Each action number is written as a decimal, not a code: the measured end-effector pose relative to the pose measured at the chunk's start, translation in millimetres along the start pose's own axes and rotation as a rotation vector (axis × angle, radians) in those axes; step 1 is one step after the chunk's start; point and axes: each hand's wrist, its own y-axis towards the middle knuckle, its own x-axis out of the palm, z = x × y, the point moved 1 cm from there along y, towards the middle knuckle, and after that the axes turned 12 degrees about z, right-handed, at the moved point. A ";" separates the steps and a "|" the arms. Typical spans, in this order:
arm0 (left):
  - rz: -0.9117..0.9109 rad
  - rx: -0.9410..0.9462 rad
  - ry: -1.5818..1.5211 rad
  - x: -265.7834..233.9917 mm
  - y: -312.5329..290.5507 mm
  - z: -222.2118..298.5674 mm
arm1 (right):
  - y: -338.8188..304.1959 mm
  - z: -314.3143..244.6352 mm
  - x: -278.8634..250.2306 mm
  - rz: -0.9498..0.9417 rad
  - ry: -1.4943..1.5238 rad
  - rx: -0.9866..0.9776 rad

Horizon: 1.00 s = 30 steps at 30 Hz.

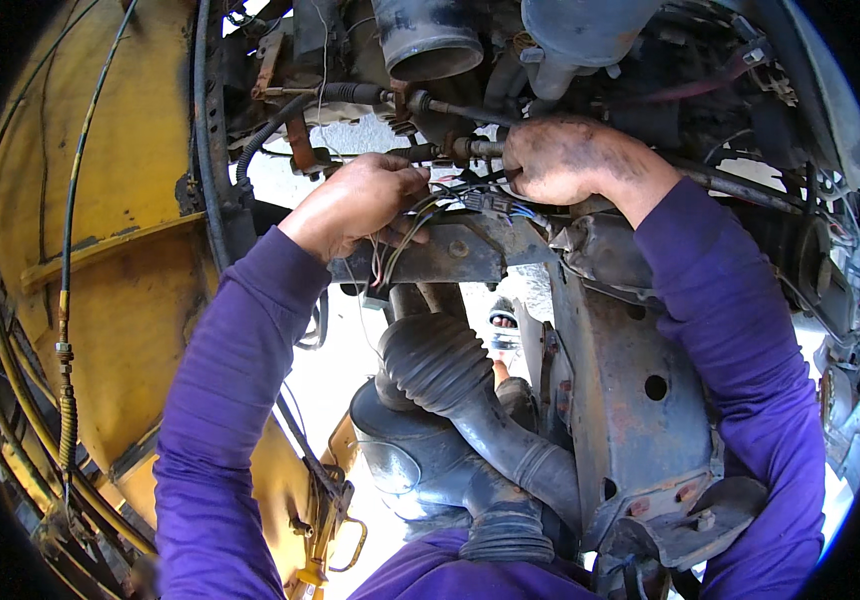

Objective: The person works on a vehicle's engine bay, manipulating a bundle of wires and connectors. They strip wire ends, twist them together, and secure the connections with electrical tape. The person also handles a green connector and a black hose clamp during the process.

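Observation:
My left hand (362,205) has its fingers pinched on a bundle of thin wires (397,250) in several colours, above a dark metal crossmember (435,255). To its right, my right hand (575,160) is closed like a fist. Dark wires (477,184) run from the left fingers into the right one's grip; the right fingertips are hidden behind the hand. Between and just below the hands, a black plug connector (487,203) lies over the crossmember, with blue wires (524,211) at its right end.
Yellow body panels (110,200) with cables stand at the left. A ribbed black hose (438,362) and a round dark canister (387,440) sit below the hands. A grey frame rail (620,390) runs down the right. Control cables (350,93) and an open pipe end (432,55) are beyond.

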 end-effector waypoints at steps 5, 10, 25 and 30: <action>-0.072 -0.091 -0.132 5.3 6.1 -11.2 | -3.1 -0.5 -6.1 -0.034 -0.012 -0.002; -0.067 0.081 -0.003 3.6 7.3 -5.0 | -6.4 -5.6 -9.7 0.109 0.045 0.003; -0.034 0.344 0.434 -13.5 9.1 17.9 | -1.9 -33.7 -4.9 0.207 0.057 -0.114; -0.099 0.812 0.532 -8.8 14.7 16.3 | -5.2 -47.5 2.6 0.271 -0.182 -0.086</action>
